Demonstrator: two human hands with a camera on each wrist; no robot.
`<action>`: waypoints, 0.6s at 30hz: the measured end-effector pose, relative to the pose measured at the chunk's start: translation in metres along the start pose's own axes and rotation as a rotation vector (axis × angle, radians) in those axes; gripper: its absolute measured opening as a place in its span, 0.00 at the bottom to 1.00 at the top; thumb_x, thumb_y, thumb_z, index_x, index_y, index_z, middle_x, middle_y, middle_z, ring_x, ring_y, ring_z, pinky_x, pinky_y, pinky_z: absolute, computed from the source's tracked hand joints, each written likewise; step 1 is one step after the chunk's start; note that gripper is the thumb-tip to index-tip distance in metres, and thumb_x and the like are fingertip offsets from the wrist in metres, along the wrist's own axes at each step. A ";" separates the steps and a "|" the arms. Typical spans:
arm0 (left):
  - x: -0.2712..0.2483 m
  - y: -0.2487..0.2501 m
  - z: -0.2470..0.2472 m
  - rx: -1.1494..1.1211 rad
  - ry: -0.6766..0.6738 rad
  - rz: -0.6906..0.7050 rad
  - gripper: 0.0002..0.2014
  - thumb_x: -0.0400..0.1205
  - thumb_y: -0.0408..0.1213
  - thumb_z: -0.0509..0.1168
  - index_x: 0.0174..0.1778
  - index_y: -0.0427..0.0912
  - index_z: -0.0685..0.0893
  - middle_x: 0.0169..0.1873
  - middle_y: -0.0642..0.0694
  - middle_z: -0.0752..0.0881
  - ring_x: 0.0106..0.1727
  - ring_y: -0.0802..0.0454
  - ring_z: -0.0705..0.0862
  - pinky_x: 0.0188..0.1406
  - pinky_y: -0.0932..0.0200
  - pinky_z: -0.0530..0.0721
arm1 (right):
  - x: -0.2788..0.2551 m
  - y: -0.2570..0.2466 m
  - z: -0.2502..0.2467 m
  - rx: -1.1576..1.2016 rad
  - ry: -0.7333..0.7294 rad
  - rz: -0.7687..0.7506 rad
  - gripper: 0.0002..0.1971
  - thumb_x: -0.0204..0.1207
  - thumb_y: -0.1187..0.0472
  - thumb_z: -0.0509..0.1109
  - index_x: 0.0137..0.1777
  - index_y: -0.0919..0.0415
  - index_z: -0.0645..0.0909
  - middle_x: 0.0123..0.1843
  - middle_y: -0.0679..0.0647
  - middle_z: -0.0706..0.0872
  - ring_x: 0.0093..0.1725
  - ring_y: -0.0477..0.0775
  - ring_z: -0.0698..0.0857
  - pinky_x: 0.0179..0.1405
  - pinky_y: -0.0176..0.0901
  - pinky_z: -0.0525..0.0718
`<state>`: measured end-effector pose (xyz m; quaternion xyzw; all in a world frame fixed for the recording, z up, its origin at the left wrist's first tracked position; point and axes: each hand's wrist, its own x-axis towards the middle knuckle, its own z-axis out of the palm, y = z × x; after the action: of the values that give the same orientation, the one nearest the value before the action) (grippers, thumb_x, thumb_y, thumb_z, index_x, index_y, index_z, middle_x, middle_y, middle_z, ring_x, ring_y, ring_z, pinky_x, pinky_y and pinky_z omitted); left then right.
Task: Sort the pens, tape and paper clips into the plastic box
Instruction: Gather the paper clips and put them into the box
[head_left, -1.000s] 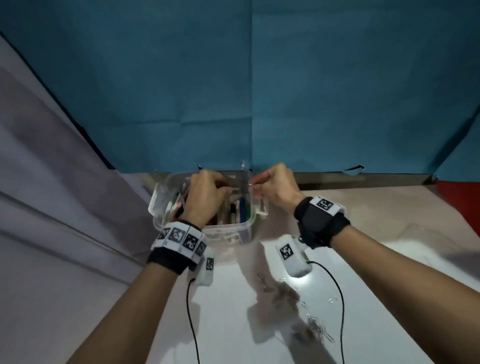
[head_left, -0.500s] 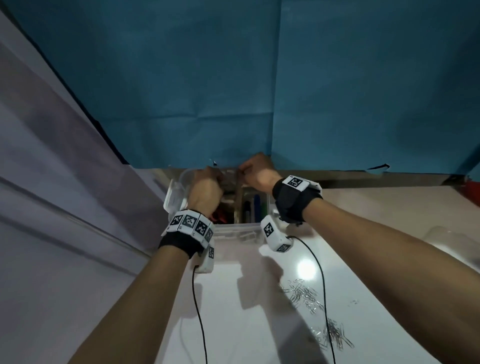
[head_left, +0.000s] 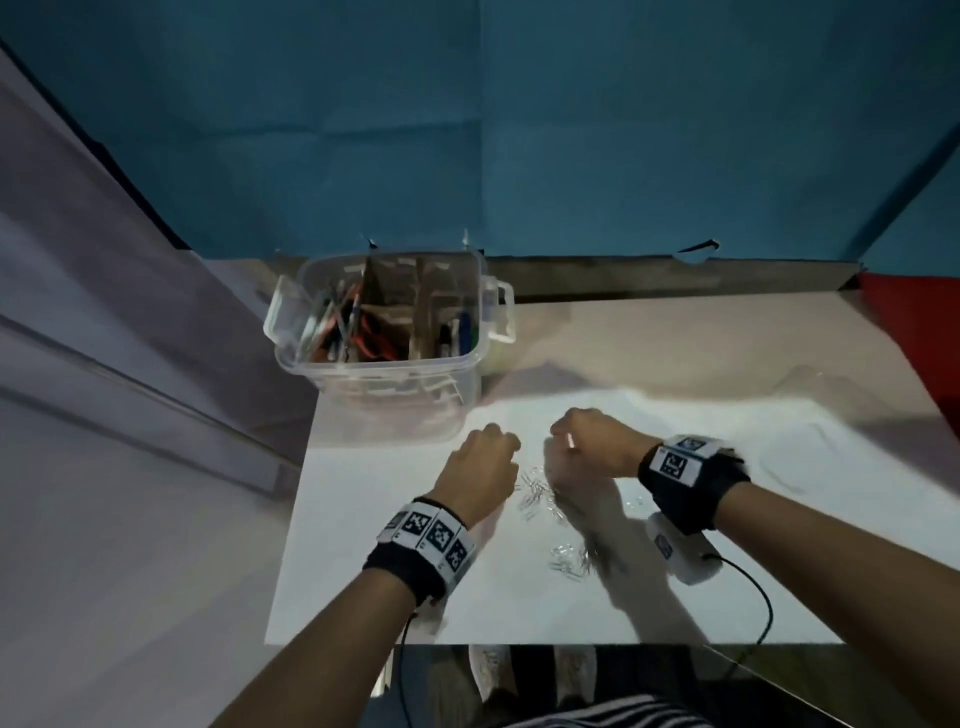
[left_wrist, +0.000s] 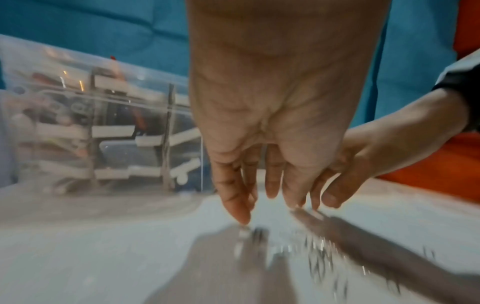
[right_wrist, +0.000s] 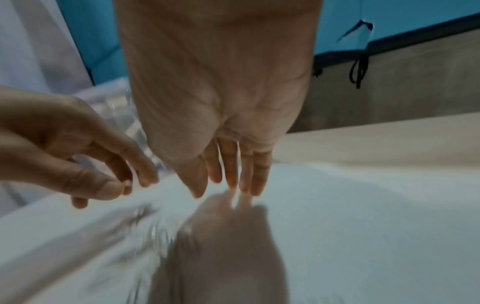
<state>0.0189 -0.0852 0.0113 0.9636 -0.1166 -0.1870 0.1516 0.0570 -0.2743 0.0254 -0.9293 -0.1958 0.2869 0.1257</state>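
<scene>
A clear plastic box (head_left: 470, 384) stands at the table's back left, with cardboard dividers and pens (head_left: 343, 332) inside. Silver paper clips (head_left: 535, 493) lie scattered on the white table, with a second clump (head_left: 571, 558) nearer me. My left hand (head_left: 498, 452) hovers over the clips with its fingers (left_wrist: 233, 203) straight, pointing down and holding nothing. Just to its right, my right hand (head_left: 566, 441) is also empty, and its fingers (right_wrist: 255, 181) hang close to the tabletop. The wrist views show the clips (left_wrist: 319, 257) (right_wrist: 153, 228) blurred. I see no tape.
A clear plastic piece (head_left: 810, 395), perhaps the lid, lies at the table's right. The table's front edge (head_left: 519, 643) runs just behind my forearms. A black cable (head_left: 763, 597) trails from the right wrist camera. Blue sheeting backs the table.
Both hands have drawn back from over the box and come down over the paper clips on the table. The box stands uncovered in view.
</scene>
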 end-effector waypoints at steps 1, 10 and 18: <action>-0.005 -0.002 0.013 0.034 -0.027 0.001 0.14 0.85 0.37 0.63 0.65 0.40 0.80 0.63 0.40 0.78 0.65 0.39 0.78 0.54 0.45 0.82 | -0.006 0.005 0.015 -0.027 0.030 -0.010 0.12 0.76 0.63 0.61 0.53 0.66 0.84 0.56 0.62 0.84 0.56 0.65 0.82 0.56 0.57 0.81; -0.048 0.022 0.077 0.009 0.012 0.152 0.13 0.84 0.32 0.61 0.64 0.39 0.77 0.62 0.43 0.74 0.62 0.42 0.73 0.55 0.47 0.81 | -0.064 0.022 0.083 0.016 0.064 -0.212 0.16 0.75 0.63 0.65 0.62 0.57 0.79 0.58 0.53 0.75 0.59 0.56 0.75 0.54 0.43 0.78; -0.076 0.017 0.086 -0.131 -0.050 0.156 0.28 0.76 0.52 0.74 0.68 0.50 0.71 0.62 0.52 0.69 0.60 0.52 0.70 0.50 0.53 0.79 | -0.101 0.047 0.100 0.236 0.099 -0.105 0.26 0.70 0.48 0.77 0.67 0.50 0.75 0.57 0.48 0.72 0.49 0.46 0.76 0.52 0.38 0.78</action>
<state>-0.0868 -0.1007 -0.0347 0.9345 -0.1827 -0.2061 0.2255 -0.0639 -0.3484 -0.0227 -0.9095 -0.2027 0.2549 0.2585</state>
